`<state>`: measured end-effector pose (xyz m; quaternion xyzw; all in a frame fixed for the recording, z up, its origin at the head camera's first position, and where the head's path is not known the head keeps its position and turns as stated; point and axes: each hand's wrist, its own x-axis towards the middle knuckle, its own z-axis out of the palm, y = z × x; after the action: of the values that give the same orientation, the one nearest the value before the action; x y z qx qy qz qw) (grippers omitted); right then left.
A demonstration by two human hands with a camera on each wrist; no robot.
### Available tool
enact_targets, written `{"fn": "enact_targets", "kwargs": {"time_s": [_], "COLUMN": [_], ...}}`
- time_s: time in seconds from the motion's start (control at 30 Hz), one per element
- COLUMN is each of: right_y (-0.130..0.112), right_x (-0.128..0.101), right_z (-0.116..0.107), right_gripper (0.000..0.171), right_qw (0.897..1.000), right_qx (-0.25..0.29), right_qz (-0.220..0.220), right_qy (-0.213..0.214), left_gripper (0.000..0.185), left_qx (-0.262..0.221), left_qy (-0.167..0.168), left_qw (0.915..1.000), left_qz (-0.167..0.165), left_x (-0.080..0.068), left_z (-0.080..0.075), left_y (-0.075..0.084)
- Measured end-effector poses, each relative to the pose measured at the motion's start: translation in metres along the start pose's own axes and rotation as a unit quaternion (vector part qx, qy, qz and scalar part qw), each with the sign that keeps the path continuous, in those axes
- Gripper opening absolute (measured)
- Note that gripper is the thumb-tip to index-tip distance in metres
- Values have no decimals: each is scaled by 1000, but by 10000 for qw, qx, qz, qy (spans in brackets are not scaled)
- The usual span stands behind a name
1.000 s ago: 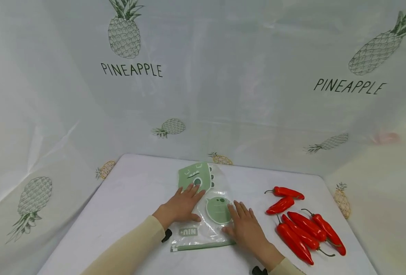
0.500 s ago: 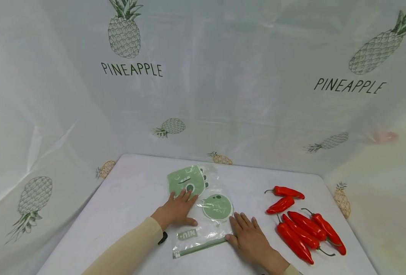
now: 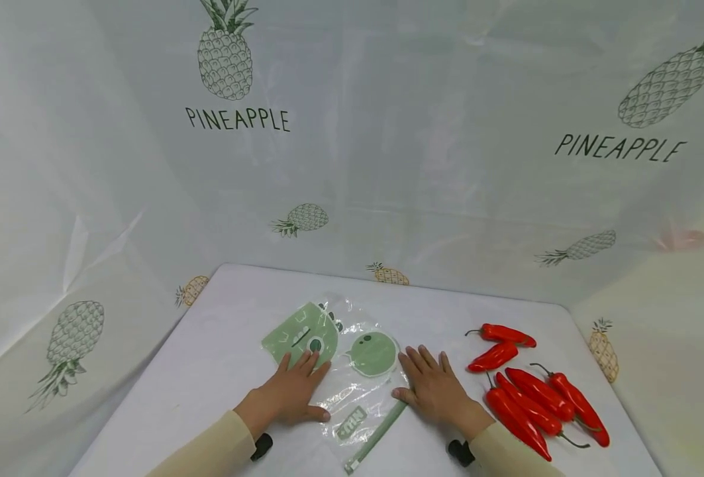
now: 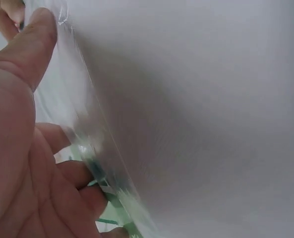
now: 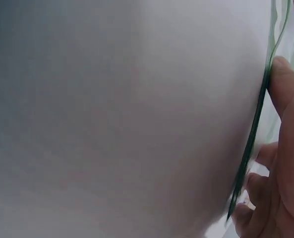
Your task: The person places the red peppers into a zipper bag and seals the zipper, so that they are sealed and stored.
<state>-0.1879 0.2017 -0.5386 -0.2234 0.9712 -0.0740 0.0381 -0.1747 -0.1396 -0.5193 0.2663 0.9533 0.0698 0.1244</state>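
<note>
A clear zip bag with green cartoon prints lies flat and slanted on the white table. Its green zip strip runs diagonally along the near right edge, the slider at its lower end. My left hand rests on the bag's left side with fingers spread, fingertips on the green dinosaur face. On the right edge, by the upper end of the zip strip, my right hand lies with straight fingers. The left wrist view shows the left thumb at the film; in the right wrist view the right thumb touches the green strip.
Several red chili peppers lie in a group on the table, right of my right hand. A pale sheet printed with pineapples stands behind the table and along both sides.
The bag has turned clockwise, its dinosaur face shifting left and its zip strip tilting up toward the right. My left hand has moved left and nearer; my right hand has shifted slightly. The peppers lie unmoved.
</note>
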Motion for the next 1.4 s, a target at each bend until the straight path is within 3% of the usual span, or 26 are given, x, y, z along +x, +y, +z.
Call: {"fn": "enact_targets", "kwargs": {"time_s": [0.3, 0.57, 0.73, 1.0, 1.13, 1.23, 1.4], "right_y": [3, -3, -6, -5, -3, -3, -4], "right_x": [23, 44, 53, 52, 50, 48, 45], "right_z": [-3, 1, 4, 5, 5, 4, 2], "right_gripper": [84, 80, 80, 76, 76, 75, 76], "right_qw": [9995, 9998, 9994, 9987, 9980, 9977, 9972], "right_qx": [-285, 104, 262, 428, 481, 535, 536], "right_qz": [2, 138, 233, 197, 216, 182, 78], "right_qy": [127, 132, 19, 215, 335, 387, 523], "left_gripper": [102, 100, 99, 99, 83, 69, 61], "left_qx": [-419, -291, -193, 49, 285, 354, 48], "left_qy": [274, 584, 738, 777, 926, 972, 1064], "left_qw": [9976, 9893, 9827, 9809, 9800, 9814, 9867], "left_qz": [-486, -1303, -1689, -1782, -1738, -1619, -1228], "left_x": [-25, -35, -37, -35, -32, -22, 6], "left_z": [9, 13, 17, 13, 0, -6, -9], "left_y": [19, 46, 53, 52, 53, 55, 68]}}
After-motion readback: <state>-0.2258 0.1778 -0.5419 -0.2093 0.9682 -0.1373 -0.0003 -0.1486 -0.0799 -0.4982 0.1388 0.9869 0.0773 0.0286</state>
